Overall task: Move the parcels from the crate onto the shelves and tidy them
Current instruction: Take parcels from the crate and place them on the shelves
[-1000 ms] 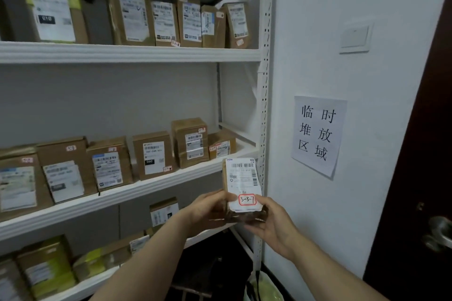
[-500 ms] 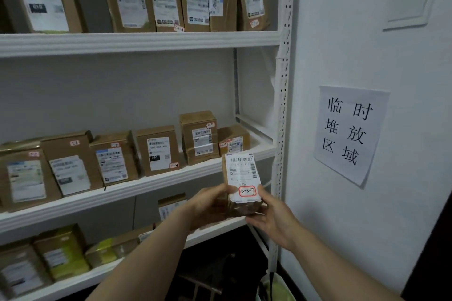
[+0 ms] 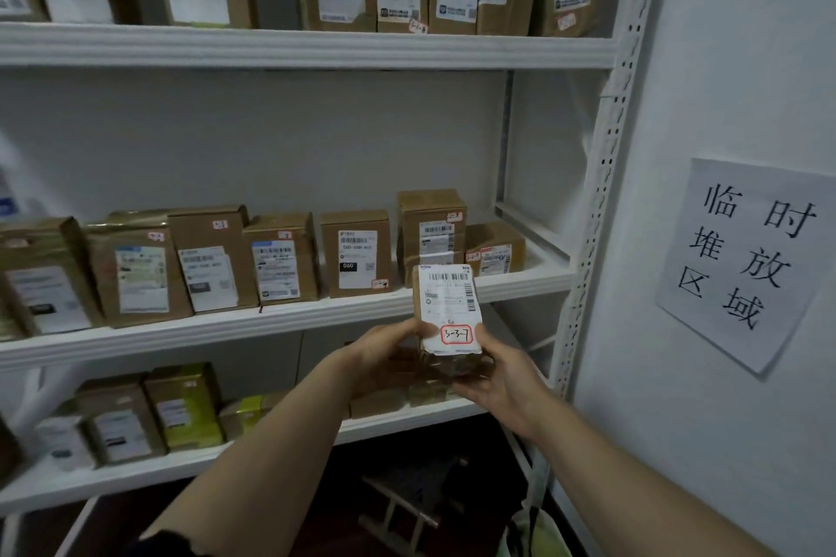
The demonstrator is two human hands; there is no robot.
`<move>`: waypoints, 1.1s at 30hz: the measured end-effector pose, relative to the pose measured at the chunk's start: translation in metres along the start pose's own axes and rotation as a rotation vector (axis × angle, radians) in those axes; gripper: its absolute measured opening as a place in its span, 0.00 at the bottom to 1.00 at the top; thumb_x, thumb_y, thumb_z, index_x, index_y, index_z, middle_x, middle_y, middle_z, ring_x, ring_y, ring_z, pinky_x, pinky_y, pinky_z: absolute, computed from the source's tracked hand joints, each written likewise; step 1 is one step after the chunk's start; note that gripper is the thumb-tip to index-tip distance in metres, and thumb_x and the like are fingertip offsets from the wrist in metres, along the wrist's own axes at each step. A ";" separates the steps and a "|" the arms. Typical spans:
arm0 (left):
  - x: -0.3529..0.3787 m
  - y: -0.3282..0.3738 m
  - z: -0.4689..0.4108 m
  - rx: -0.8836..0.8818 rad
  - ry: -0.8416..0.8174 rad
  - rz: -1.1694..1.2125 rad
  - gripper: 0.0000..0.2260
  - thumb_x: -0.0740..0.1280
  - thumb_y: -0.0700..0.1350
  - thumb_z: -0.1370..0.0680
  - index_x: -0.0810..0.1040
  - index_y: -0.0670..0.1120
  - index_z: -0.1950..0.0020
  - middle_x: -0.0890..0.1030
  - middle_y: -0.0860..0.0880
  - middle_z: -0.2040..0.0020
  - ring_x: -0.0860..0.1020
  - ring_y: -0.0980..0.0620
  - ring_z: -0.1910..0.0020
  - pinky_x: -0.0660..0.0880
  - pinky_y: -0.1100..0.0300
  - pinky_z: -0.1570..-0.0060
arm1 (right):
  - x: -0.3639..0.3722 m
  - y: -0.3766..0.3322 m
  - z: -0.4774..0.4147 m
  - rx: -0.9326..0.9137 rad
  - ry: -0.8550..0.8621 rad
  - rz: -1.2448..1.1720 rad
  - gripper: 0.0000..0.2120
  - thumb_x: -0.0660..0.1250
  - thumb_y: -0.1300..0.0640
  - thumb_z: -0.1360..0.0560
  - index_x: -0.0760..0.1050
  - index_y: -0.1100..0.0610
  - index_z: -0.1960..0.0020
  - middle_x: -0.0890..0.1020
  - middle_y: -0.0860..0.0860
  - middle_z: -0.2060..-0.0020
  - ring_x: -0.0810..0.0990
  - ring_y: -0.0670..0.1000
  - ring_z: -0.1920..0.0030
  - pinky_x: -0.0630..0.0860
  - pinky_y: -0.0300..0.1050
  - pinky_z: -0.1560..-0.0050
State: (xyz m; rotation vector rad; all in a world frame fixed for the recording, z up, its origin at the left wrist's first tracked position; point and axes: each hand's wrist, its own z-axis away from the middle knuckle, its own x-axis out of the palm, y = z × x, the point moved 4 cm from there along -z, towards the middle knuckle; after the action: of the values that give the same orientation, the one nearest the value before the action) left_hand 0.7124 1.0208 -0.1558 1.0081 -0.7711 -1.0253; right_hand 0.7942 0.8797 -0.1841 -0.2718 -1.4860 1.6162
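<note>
Before the middle shelf, near its right end, both hands grasp a small brown parcel upright: the left hand wraps its left side, the right hand cups its base. Its white label reads 3-3-7. Boxed parcels line the shelf behind

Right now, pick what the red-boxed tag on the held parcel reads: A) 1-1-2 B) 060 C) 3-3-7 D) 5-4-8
C: the red-boxed tag low on the parcel reads 3-3-7 in handwriting.
</note>
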 end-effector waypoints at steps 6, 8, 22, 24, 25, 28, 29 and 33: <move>-0.022 -0.008 0.003 0.012 -0.020 -0.070 0.17 0.71 0.47 0.28 0.78 0.45 0.40 0.83 0.44 0.46 0.80 0.45 0.45 0.75 0.53 0.41 | 0.009 0.010 -0.012 -0.004 -0.033 0.025 0.13 0.65 0.59 0.25 0.77 0.61 0.42 0.85 0.57 0.52 0.82 0.56 0.51 0.79 0.48 0.51; -0.024 -0.019 0.004 0.017 -0.068 -0.164 0.19 0.72 0.44 0.30 0.78 0.46 0.39 0.83 0.46 0.46 0.81 0.48 0.45 0.76 0.56 0.44 | 0.004 0.011 -0.015 -0.047 0.031 0.095 0.19 0.68 0.64 0.30 0.75 0.61 0.40 0.84 0.59 0.51 0.83 0.55 0.56 0.78 0.45 0.59; -0.035 -0.143 -0.017 -0.244 -0.312 -0.636 0.50 0.80 0.42 0.40 0.57 0.43 0.23 0.69 0.49 0.30 0.68 0.48 0.31 0.70 0.51 0.34 | -0.040 0.080 -0.006 0.295 -0.122 0.625 0.40 0.71 0.75 0.33 0.62 0.57 0.26 0.75 0.54 0.38 0.77 0.49 0.45 0.78 0.43 0.49; -0.030 -0.151 -0.021 -0.264 -0.356 -0.646 0.48 0.79 0.41 0.42 0.60 0.43 0.25 0.70 0.49 0.31 0.70 0.46 0.33 0.72 0.54 0.37 | -0.050 0.089 -0.005 0.320 -0.114 0.732 0.43 0.74 0.71 0.36 0.62 0.57 0.26 0.72 0.54 0.33 0.74 0.50 0.39 0.76 0.42 0.46; -0.026 -0.154 -0.024 -0.267 -0.374 -0.633 0.44 0.78 0.39 0.41 0.63 0.42 0.27 0.72 0.48 0.34 0.71 0.46 0.34 0.74 0.57 0.43 | -0.055 0.093 -0.005 0.318 -0.099 0.759 0.44 0.77 0.69 0.38 0.63 0.56 0.26 0.72 0.55 0.32 0.73 0.51 0.37 0.75 0.44 0.42; -0.011 -0.155 -0.032 -0.256 -0.371 -0.612 0.35 0.74 0.34 0.34 0.65 0.40 0.29 0.75 0.46 0.38 0.75 0.46 0.40 0.76 0.63 0.56 | -0.073 0.095 -0.009 0.312 -0.030 0.721 0.43 0.77 0.66 0.41 0.66 0.57 0.28 0.76 0.55 0.37 0.76 0.52 0.39 0.73 0.48 0.36; -0.007 -0.156 -0.037 -0.256 -0.356 -0.609 0.37 0.74 0.34 0.34 0.63 0.40 0.28 0.74 0.45 0.37 0.74 0.45 0.38 0.76 0.60 0.52 | -0.078 0.094 -0.012 0.308 -0.023 0.704 0.40 0.76 0.67 0.38 0.66 0.58 0.28 0.78 0.54 0.40 0.77 0.52 0.41 0.73 0.48 0.36; 0.016 -0.150 -0.055 -0.251 -0.319 -0.539 0.40 0.76 0.38 0.33 0.60 0.41 0.26 0.75 0.45 0.38 0.76 0.45 0.42 0.80 0.59 0.58 | -0.094 0.088 -0.033 0.305 -0.063 0.702 0.38 0.74 0.69 0.35 0.66 0.57 0.28 0.79 0.53 0.42 0.78 0.52 0.42 0.72 0.50 0.35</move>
State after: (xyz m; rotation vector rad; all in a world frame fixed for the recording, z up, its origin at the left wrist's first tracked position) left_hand 0.7190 0.9964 -0.3143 0.8598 -0.6138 -1.7352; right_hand 0.8309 0.8457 -0.3073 -0.6205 -1.2248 2.3944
